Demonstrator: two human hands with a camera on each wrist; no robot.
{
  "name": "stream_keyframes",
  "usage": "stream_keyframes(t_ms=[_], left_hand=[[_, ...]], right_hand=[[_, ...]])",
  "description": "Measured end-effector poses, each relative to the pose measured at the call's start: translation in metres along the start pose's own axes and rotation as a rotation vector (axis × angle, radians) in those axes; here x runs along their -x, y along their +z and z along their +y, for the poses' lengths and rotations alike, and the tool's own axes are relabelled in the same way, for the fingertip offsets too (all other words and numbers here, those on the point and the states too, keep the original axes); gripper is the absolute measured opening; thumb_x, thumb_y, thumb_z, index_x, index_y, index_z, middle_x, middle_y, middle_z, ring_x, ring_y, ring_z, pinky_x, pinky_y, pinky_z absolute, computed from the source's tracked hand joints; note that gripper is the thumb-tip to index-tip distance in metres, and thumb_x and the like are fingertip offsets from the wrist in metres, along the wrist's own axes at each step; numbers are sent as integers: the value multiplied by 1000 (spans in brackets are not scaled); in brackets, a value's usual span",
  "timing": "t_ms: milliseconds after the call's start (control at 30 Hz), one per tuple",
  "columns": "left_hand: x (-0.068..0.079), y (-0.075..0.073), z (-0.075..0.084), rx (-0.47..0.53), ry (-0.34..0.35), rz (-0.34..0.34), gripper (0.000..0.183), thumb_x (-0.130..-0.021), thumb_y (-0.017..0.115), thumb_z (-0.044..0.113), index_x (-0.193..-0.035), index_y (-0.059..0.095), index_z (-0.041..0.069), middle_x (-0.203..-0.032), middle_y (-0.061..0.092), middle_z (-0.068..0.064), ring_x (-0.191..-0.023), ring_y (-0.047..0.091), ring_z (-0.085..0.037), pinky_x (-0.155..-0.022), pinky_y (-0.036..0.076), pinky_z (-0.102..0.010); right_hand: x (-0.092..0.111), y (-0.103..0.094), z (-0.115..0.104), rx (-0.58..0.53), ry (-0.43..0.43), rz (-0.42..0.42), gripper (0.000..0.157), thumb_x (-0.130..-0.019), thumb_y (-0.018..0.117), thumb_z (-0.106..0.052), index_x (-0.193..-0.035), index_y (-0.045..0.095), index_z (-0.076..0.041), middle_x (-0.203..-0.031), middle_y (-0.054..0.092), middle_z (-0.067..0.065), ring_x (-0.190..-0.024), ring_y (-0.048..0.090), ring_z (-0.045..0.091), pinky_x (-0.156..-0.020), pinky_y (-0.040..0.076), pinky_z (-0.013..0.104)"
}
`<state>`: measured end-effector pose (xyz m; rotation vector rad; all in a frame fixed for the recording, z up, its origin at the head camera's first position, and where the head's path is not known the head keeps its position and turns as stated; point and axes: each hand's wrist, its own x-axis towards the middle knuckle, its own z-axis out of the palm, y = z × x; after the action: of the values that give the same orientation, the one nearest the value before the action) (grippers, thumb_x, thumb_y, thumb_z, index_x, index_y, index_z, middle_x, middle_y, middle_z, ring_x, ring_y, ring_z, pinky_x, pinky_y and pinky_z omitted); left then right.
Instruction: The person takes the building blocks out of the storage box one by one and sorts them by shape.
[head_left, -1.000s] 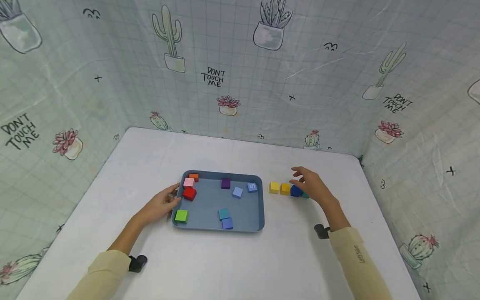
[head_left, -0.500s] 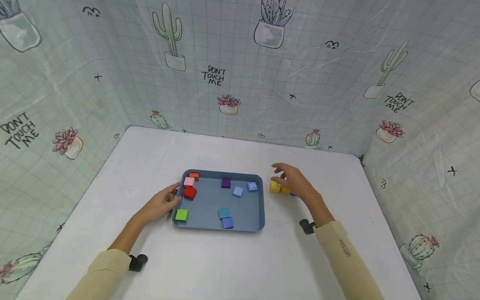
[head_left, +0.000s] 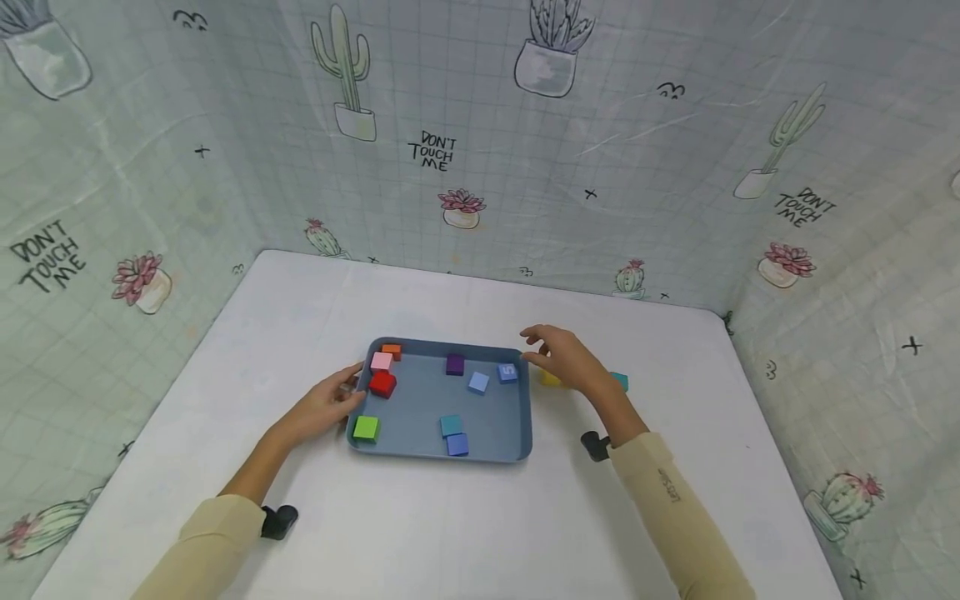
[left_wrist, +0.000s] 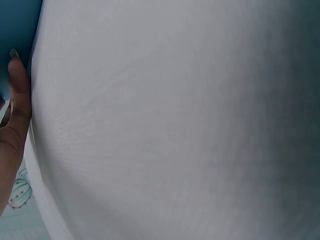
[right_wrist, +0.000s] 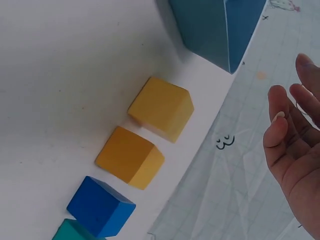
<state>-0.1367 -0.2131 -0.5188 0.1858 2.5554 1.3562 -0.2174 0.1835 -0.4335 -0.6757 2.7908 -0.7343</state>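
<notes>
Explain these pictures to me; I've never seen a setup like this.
There is no machine here: these are a person's bare left hand and right hand at a white table. The wide pictures come from a camera worn on the head, the two closer ones from a camera on each wrist. On the table is a blue-grey tray holding nine coloured blocks. Past its right end are four more: a yellow block, an amber block, a blue block and a teal block. The left hand touches the tray's left end. The right hand is by its right end, holding nothing that shows.
</notes>
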Motion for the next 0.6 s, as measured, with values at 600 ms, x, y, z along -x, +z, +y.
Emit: stream_keyframes(t_ms=[600], left_hand=[[0,1,2,-12,5,5,62,-95,55,22,-146,28,0,-127,47,-21,-93,51,-26,-71,49,-32]], right_hand=[[-23,14,-38,-11,-72,-61,42,-90,65,-23,-126,56,-4,-119,60,12,-99,58,21,-82,49,33]])
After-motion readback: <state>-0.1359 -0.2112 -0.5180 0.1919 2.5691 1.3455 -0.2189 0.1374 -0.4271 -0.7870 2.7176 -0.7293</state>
